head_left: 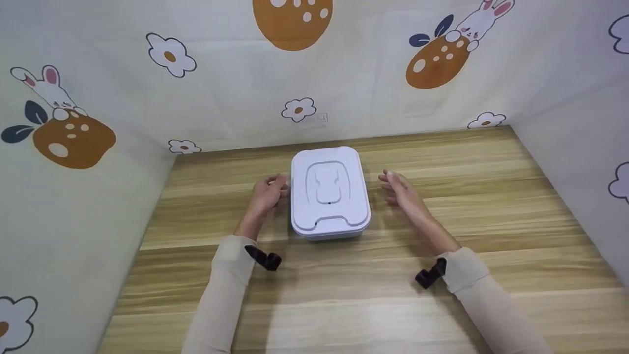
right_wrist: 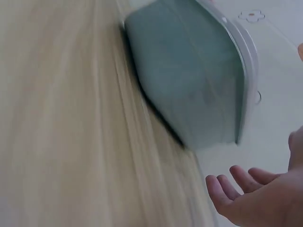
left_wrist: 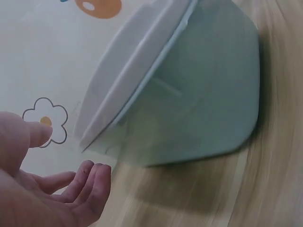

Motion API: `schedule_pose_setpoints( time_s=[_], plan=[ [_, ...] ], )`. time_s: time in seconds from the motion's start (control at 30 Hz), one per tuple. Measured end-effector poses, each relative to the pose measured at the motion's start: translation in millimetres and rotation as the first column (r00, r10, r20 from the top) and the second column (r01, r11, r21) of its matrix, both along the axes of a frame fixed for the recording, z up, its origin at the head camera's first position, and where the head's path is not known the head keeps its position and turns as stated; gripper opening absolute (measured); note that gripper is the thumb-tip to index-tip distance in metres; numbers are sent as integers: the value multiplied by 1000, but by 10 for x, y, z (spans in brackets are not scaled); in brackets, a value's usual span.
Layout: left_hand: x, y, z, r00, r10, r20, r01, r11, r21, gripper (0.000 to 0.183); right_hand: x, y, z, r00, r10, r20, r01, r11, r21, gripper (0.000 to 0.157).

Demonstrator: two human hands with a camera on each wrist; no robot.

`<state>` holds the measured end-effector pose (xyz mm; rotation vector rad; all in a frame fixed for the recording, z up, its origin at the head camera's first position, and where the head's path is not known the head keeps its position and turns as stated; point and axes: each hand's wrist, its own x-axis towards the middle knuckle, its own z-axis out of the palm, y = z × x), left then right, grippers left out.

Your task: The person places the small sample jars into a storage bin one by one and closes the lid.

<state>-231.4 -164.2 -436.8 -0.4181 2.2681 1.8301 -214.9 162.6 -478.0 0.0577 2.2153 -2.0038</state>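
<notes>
A lidded plastic box (head_left: 328, 189) stands on the wooden table, its white lid (head_left: 329, 216) in place and its bluish-green body (left_wrist: 208, 94) showing in both wrist views. Just left of the box is my left hand (head_left: 269, 194), its fingers loosely bent and holding nothing, fingertips close to the side of the box. On the other side, a small gap away, my right hand (head_left: 400, 191) faces the box with relaxed fingers and an empty palm. The right wrist view shows that hand's fingers (right_wrist: 227, 189) apart from the box wall.
The wood-grain table (head_left: 334, 295) runs back to a cloth wall (head_left: 231, 98) printed with flowers, rabbits and orange fruit, which also encloses both sides. A black wrist mount (head_left: 265, 258) sits on the left sleeve, another black mount (head_left: 431, 273) on the right.
</notes>
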Motion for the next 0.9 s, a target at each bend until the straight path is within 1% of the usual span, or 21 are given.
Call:
schedule_pose_setpoints(
  time_s=[0.07,0.1,0.17,0.2,0.23,0.3,0.37,0.43,0.57,0.6,0.67,0.77,0.83,0.9],
  plan=[
    [-4,-78,-10,999,-4,-38,0,993,-120,56,-23,128,36,999,7,-41,-4,997,81,63],
    [-7,-120,-14,998,-7,-56,-4,982,-188,58,-35,190,59,998,11,-66,-2,991,135,63],
    [-20,-203,-22,995,-17,-94,-14,945,-326,59,-62,310,112,993,20,-116,9,970,244,62],
    [-27,-246,-24,994,-24,-109,-21,920,-391,60,-74,367,143,989,26,-143,19,953,301,62],
    [-33,-286,-25,992,-32,-121,-25,896,-443,61,-92,423,165,985,36,-171,27,936,350,61],
    [-42,-355,-22,990,-49,-135,-29,853,-521,62,-126,532,221,972,61,-228,49,893,447,60],
    [-45,-412,-10,987,-78,-138,-18,808,-588,64,-158,633,271,956,87,-280,80,842,534,60],
    [-39,-453,2,986,-113,-125,3,753,-658,67,-178,733,317,940,108,-322,120,782,612,60],
    [-10,-499,7,979,-176,-100,34,632,-774,72,-184,924,395,921,125,-368,195,671,716,60],
    [-1,-518,3,977,-189,-101,35,607,-794,73,-190,965,410,919,129,-373,207,648,733,61],
    [16,-567,-1,970,-215,-110,32,565,-824,76,-207,1041,444,918,135,-373,222,606,764,63],
    [41,-646,-7,961,-248,-125,21,514,-857,79,-233,1131,522,927,143,-348,213,563,799,68],
    [49,-685,-7,954,-264,-140,10,495,-869,81,-253,1174,585,934,141,-328,205,542,815,72],
    [58,-703,-11,952,-274,-137,14,485,-874,83,-270,1199,643,941,138,-310,195,526,828,75]
  ],
)
